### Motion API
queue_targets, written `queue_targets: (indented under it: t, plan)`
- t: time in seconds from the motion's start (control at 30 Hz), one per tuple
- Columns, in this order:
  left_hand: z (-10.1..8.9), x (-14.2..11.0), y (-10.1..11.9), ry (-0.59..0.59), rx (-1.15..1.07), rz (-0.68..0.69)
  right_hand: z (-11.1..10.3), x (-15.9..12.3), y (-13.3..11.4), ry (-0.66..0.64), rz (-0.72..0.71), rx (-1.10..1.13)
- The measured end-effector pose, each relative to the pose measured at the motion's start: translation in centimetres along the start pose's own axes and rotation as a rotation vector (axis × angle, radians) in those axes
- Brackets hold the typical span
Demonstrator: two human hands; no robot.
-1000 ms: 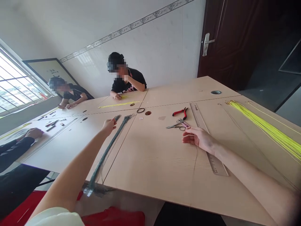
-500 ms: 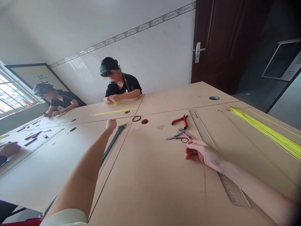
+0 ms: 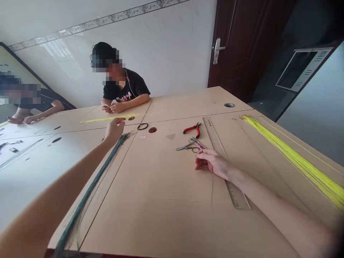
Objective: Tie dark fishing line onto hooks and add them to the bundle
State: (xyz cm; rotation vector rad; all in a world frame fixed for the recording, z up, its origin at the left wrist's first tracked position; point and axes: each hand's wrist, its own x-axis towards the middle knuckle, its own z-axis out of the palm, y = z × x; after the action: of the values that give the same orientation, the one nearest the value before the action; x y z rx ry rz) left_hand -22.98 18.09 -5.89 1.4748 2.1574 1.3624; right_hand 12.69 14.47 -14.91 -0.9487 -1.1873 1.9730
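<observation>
My left hand point(image 3: 115, 129) hovers beside the far end of a long bundle of blue-green threads point(image 3: 100, 173), its fingers bent together. Whatever those fingers hold, if anything, is too small to make out. On the right, my right hand point(image 3: 209, 162) is pinched closed over the table, partly covering a clear ruler point(image 3: 232, 191). A thin dark thread point(image 3: 212, 193) trails down from beneath its fingers. Small scissors point(image 3: 184, 147) and a pink-handled tool point(image 3: 199, 144) lie just beyond the right fingertips. Farther back are red-handled pliers point(image 3: 192, 129).
A bright yellow cord bundle point(image 3: 290, 154) stretches along the right side. A black ring point(image 3: 142, 126), a small label point(image 3: 143, 137) and a table hole point(image 3: 152, 130) lie ahead. Across the table sits a co-worker point(image 3: 126, 86) by yellow cords point(image 3: 99, 119); another person point(image 3: 34, 102) is at left.
My view has turned and shifted, so the table things appear farther left. My left hand has moved slightly up and away from the thread bundle's end. My right hand keeps its pinch.
</observation>
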Motion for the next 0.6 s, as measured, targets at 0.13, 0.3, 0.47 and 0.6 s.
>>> queue_targets:
  t: [0.13, 0.3, 0.47, 0.6]
  plan:
    - [4.4, -7.3, 2.8, -0.315, -0.302, -0.021, 0.4, -0.3, 0.0, -0.016, -0.068, -0.042]
    - [10.4, -18.4, 5.5, -0.515, -0.71, -0.2, 1.3, -1.4, 0.1, -0.022, -0.24, -0.066]
    - [11.9, -22.0, 5.9, -0.634, -0.999, -0.336, 2.2, -2.7, -0.1, -0.061, -0.34, -0.075]
    - [10.8, -21.8, 5.3, -0.733, -1.125, -0.368, 2.8, -3.4, -0.6, -0.111, -0.322, -0.095]
